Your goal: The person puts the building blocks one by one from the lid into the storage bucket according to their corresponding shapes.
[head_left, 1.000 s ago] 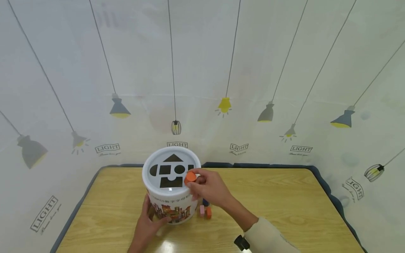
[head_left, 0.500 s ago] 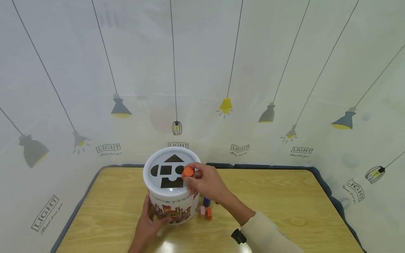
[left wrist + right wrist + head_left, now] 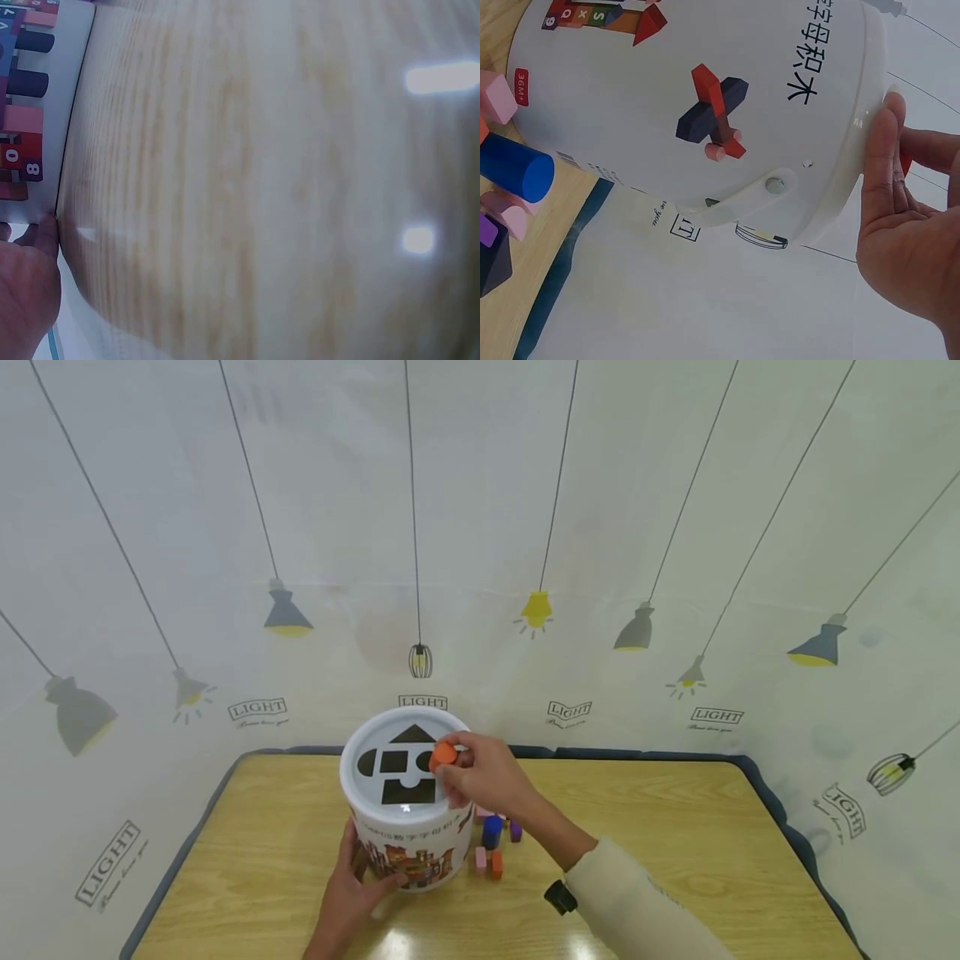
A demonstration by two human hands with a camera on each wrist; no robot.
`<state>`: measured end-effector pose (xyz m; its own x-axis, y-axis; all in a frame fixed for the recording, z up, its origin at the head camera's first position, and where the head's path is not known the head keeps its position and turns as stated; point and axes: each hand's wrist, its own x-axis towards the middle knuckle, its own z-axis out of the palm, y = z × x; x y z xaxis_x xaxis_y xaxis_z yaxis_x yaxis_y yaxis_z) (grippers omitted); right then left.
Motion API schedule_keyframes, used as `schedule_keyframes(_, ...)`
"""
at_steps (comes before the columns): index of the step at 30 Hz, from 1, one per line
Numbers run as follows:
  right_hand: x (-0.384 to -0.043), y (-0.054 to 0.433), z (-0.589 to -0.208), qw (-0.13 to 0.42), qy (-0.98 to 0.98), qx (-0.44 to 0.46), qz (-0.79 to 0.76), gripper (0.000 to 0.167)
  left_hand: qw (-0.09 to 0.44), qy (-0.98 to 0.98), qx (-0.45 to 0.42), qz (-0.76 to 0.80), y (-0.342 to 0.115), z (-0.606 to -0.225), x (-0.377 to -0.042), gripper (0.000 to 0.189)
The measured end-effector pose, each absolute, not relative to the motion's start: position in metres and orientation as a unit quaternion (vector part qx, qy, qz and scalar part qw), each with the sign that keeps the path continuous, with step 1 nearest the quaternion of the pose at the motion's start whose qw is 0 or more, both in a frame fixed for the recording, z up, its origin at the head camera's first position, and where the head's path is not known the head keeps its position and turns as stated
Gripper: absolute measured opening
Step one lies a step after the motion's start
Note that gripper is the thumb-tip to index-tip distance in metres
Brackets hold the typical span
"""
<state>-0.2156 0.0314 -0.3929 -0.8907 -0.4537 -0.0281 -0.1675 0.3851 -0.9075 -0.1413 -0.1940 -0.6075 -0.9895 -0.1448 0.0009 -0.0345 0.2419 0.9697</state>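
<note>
We see the right hand (image 3: 491, 772) pinching an orange block (image 3: 446, 753), with a round top face, between thumb and fingers, over the right part of the white lid (image 3: 382, 733). The block covers part of the round hole (image 3: 423, 762) from the head view (we cannot tell whether it touches the lid). The left hand (image 3: 352, 889) grips the bucket (image 3: 408, 835) low down, its thumb across the front and its fingers at the left side. The bucket stands upright on the wooden table (image 3: 637, 827). Just beside it, on the right, lie a blue block (image 3: 491, 832), a purple block (image 3: 515, 831), a pink block (image 3: 481, 860) and a smaller orange block (image 3: 497, 864).

We take the step in hand to be matching the held piece to its hole. The next move, we judge, calls for squaring it over the round hole, lowering it and loosening the pinch, while the bucket is held firm.
</note>
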Motion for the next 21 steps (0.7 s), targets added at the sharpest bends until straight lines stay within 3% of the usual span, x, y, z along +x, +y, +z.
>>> schedule_keyframes(21, -0.233, 0.017, -0.389, 0.148, 0.834, -0.184, -0.498, 0.03, 0.045, -0.787, 0.051, -0.613, -0.194, -0.605, -0.141, 0.123)
